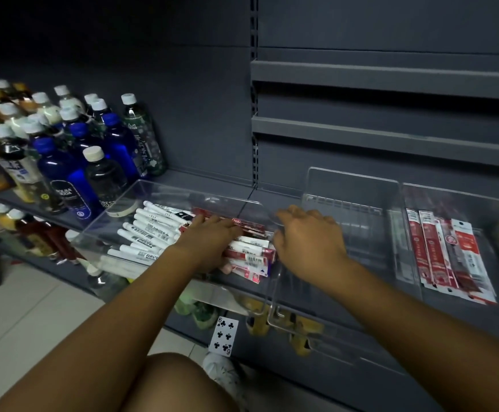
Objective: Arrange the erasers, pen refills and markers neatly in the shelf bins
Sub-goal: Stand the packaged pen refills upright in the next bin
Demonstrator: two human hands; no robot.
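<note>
Bottles (63, 150) far left. I see white markers (150, 230) stacked in left clear bin (99, 233). Left hand (209, 242) beside them, fingers and thumb clamped round red refill packs (249, 258). Right hand (310, 242) over middle bin (352, 185), fingers curled; whether it grips, I cannot tell. Refill sleeves (438, 254) lie in right bin (456, 194).

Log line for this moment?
left hand: grips refill packs | right hand: at middle bin edge, grip unclear | markers: in left bin

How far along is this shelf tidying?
Roughly midway. Done: red refill packs lie side by side in the right bin, white markers sit rowed in the left bin. In hand: the left hand grips a jumbled heap of packs beside them; the right hand is at the middle bin. Left: sorting that heap; erasers aren't clearly visible.
</note>
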